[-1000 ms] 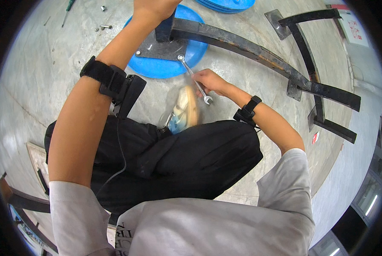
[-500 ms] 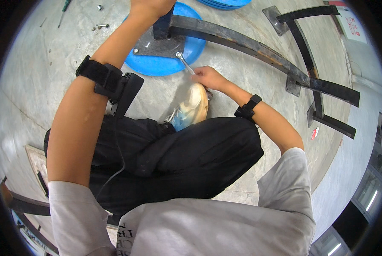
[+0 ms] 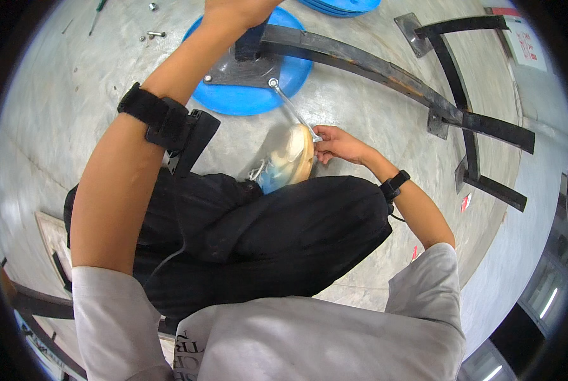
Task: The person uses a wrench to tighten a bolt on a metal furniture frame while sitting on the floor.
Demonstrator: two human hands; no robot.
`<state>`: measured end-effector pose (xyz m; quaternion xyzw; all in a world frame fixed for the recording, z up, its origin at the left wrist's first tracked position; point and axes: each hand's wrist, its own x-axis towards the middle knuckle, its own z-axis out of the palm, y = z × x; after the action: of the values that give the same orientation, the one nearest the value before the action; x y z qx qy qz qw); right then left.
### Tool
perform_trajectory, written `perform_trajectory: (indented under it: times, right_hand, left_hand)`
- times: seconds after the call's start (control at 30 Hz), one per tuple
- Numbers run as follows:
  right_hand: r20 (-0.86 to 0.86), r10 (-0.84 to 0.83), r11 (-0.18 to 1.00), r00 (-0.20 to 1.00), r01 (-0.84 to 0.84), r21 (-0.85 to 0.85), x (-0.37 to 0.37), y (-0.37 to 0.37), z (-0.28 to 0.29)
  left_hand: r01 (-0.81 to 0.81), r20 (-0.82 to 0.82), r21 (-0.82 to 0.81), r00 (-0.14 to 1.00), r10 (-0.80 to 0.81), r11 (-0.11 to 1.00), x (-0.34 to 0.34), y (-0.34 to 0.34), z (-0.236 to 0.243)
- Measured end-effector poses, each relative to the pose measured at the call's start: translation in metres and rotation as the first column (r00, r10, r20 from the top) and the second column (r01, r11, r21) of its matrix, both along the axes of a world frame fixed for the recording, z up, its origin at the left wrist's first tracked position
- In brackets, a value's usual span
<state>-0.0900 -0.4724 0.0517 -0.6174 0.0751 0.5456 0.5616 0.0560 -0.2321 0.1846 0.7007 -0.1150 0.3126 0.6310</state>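
My right hand [image 3: 336, 145] is closed around the lower end of a silver ring spanner [image 3: 295, 111], beside the tip of my shoe [image 3: 295, 149]. The spanner's ring end sits over a bolt at the near right corner of a black steel base plate [image 3: 249, 71]. That plate lies on a round blue disc [image 3: 246, 105] and has another bolt [image 3: 208, 79] at its near left corner. At the top edge, my left hand [image 3: 243, 9] is at the upright post [image 3: 251, 44] of the black frame; its fingers are hidden or cut off.
From the post, a curved black beam [image 3: 366, 66] runs right to more frame pieces with mounting plates [image 3: 437, 124]. Stacked blue discs [image 3: 344, 7] lie at the far edge. Loose bolts [image 3: 157, 34] and a green-handled screwdriver [image 3: 98, 13] are on the floor at far left.
My right hand has slid along the spanner toward its lower end, moving right and nearer to me. The ring end stays on the same bolt. My left hand remains at the post.
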Motion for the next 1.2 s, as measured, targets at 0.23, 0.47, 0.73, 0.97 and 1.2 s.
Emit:
perform_trajectory:
  times: [0.23, 0.47, 0.73, 0.97, 1.2]
  right_hand:
    - [0.442, 0.331, 0.930, 0.833, -0.208, -0.305, 0.002, -0.011, -0.017]
    - [0.665, 0.612, 0.749, 0.429, -0.044, -0.661, 0.014, 0.017, 0.005]
    - [0.611, 0.791, 0.612, 0.037, -0.043, -0.790, 0.045, 0.019, -0.003]
    - [0.661, 0.750, 0.656, -0.013, -0.114, -0.746, 0.051, 0.019, -0.009]
    - [0.659, 0.748, 0.642, -0.080, -0.162, -0.749, 0.052, 0.023, 0.000]
  left_hand:
    - [0.092, -0.156, -0.096, 0.982, -0.107, 0.991, -0.006, -0.010, 0.001]
    - [0.040, -0.077, -0.019, 0.996, -0.041, 0.999, -0.006, -0.010, 0.000]
    - [0.033, -0.092, 0.034, 0.995, -0.030, 0.999, -0.006, -0.012, 0.003]
    - [0.017, -0.100, 0.094, 0.995, -0.008, 0.995, -0.002, -0.005, 0.001]
    - [-0.134, -0.175, 0.086, 0.974, 0.147, 0.987, -0.004, -0.006, -0.007]
